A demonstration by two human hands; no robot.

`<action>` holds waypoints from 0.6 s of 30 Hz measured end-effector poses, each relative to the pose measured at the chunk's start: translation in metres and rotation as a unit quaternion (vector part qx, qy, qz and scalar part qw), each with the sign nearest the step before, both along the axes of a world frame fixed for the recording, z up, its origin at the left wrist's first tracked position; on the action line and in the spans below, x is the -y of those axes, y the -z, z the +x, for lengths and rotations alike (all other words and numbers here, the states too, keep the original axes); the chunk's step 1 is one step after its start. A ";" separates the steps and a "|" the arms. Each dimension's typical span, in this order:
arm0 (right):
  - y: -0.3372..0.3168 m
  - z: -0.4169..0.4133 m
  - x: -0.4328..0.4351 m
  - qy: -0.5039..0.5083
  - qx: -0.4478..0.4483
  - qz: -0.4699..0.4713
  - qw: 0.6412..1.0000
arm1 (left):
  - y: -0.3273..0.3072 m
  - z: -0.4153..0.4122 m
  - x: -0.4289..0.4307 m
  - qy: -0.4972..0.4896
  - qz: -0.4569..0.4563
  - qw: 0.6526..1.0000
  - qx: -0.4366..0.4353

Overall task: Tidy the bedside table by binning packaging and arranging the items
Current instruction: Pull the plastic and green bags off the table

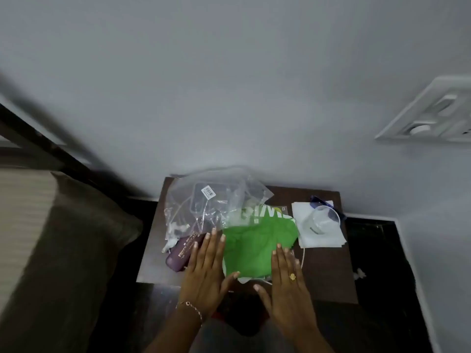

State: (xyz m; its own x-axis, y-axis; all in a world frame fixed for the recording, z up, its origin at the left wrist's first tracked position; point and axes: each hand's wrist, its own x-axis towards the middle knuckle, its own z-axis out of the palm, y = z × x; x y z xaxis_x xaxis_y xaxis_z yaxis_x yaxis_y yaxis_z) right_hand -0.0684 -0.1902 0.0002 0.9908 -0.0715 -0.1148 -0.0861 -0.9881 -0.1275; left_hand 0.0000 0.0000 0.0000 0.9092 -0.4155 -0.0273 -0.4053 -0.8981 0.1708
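A dark brown bedside table [328, 276] stands against the wall. A green bag [257, 245] with pale lettering lies at its middle. My left hand [206, 273] hovers flat, fingers apart, at the bag's left edge, and my right hand [288, 281], wearing a ring, does the same at its right edge. Neither holds anything. A crumpled clear plastic bag [204, 202] with a barcode sticker fills the back left. A purple case [182, 253] lies partly under it and beside my left hand. A clear cup [322, 221] lies tipped on white paper [326, 240] at the right.
A blue item [318, 201] pokes out behind the cup. A thin white cord [303, 258] runs by the bag's right edge. The bed and mattress [46, 238] sit to the left. A white switch plate [433, 115] is on the wall at the right. Dark floor [377, 250] lies right of the table.
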 end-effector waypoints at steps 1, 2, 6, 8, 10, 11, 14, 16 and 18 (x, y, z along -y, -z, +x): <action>0.010 0.000 -0.001 0.008 0.008 0.012 1.000 | 0.011 0.000 0.001 -0.005 -0.006 1.000 -0.006; 0.017 0.001 -0.002 0.014 0.006 0.011 1.000 | 0.021 -0.001 0.002 -0.014 -0.003 1.000 -0.010; 0.058 -0.003 -0.005 -0.009 0.042 0.004 0.999 | 0.065 -0.015 0.006 -0.020 0.003 1.000 0.015; 0.068 -0.004 -0.002 -0.009 0.079 -0.001 0.997 | 0.075 -0.023 0.007 -0.042 -0.009 0.999 0.032; 0.071 -0.004 0.000 0.003 0.093 0.011 0.996 | 0.078 -0.030 0.008 -0.067 -0.013 0.997 0.038; 0.071 -0.005 0.001 0.005 0.097 0.021 0.995 | 0.076 -0.033 0.008 -0.080 -0.017 0.996 0.039; 0.065 -0.013 -0.006 0.000 0.099 0.042 0.994 | 0.066 -0.041 0.011 -0.113 -0.042 0.992 0.033; 0.063 -0.019 -0.012 -0.014 0.087 0.054 0.995 | 0.062 -0.047 0.013 -0.120 -0.069 0.990 0.033; 0.061 -0.022 -0.020 -0.015 0.085 0.087 0.992 | 0.063 -0.048 0.015 -0.130 -0.140 0.981 0.025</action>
State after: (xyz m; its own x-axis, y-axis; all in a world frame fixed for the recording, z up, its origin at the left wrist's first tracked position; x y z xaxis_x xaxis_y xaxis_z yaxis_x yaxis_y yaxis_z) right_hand -0.0900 -0.1700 -0.0612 0.9983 -0.0360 0.0467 -0.0200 -0.9518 -0.3061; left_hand -0.0481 -0.0147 -0.0628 0.9829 -0.1539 0.1011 -0.1821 -0.8933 0.4110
